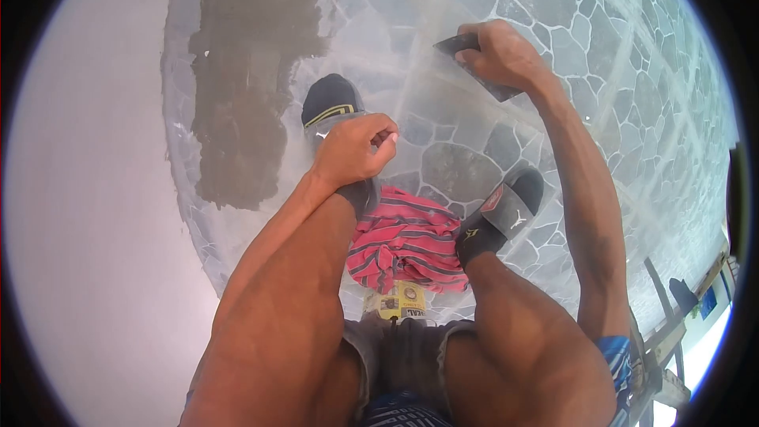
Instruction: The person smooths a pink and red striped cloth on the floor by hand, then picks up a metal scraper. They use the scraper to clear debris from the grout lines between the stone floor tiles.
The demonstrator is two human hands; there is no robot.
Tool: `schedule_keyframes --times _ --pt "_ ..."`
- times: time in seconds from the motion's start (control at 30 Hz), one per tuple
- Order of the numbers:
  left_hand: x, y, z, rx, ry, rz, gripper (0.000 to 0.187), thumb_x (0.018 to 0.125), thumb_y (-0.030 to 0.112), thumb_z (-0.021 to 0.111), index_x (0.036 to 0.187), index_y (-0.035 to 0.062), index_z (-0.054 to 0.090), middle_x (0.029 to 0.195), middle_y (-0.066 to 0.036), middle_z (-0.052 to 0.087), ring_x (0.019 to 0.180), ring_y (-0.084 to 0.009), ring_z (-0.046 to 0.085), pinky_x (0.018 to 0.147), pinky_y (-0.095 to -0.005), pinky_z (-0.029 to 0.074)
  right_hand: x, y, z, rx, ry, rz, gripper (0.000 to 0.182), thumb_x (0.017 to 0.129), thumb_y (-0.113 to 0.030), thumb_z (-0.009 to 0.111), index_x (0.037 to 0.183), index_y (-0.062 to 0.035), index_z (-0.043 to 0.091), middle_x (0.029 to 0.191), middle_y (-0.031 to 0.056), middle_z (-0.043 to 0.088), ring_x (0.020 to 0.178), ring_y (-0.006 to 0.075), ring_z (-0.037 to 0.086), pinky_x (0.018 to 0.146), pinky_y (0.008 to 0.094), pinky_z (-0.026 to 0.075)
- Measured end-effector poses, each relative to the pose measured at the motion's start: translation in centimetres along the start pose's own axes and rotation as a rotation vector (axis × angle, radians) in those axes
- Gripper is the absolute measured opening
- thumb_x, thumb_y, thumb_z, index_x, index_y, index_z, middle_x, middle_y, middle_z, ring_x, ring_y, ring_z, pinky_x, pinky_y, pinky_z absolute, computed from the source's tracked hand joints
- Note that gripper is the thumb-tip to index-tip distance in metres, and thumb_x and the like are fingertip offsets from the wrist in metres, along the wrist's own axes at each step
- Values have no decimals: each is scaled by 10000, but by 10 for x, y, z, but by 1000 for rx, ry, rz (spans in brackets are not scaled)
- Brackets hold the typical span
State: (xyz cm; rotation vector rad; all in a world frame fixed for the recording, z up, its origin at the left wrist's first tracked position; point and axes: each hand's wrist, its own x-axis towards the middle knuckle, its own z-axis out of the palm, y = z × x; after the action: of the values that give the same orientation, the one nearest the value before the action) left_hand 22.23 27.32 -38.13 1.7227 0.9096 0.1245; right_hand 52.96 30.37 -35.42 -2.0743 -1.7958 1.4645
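My right hand (501,55) grips a flat dark scraper (498,88), which lies against the pale, stone-patterned floor (462,170) ahead of my right foot. Loosely curled, my left hand (356,146) hangs over my left foot, its forearm along my left leg. Nothing shows in its bent fingers. A wide patch of wet grey-brown coating (245,87) covers the floor at the left. The scraper's far face is hidden by my fingers.
A crumpled pink striped cloth (407,241) lies between my feet, in dark sandals (514,205). Behind it a yellow-labelled container (399,300) sits beneath me. A white wall (87,190) borders the left. Wooden framing (668,340) stands at the lower right.
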Motion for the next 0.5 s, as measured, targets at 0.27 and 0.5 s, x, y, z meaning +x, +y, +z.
schedule_keyframes --times 0.27,0.5 --pt "-3 1 0 -8 -3 -2 75 900 102 670 925 40 704 804 -106 719 709 -242 713 664 -337 554 -4 -8 -6 90 -24 118 353 876 -170 742 1198 -26 737 981 263 744 947 413 726 879 479 568" --pt "0 0 0 4 -7 16 78 918 103 670 948 42 709 820 -85 707 718 -215 704 650 -321 547 8 -5 8 -30 95 -39 271 917 -152 684 1146 -19 740 965 227 752 896 364 742 808 450 579"
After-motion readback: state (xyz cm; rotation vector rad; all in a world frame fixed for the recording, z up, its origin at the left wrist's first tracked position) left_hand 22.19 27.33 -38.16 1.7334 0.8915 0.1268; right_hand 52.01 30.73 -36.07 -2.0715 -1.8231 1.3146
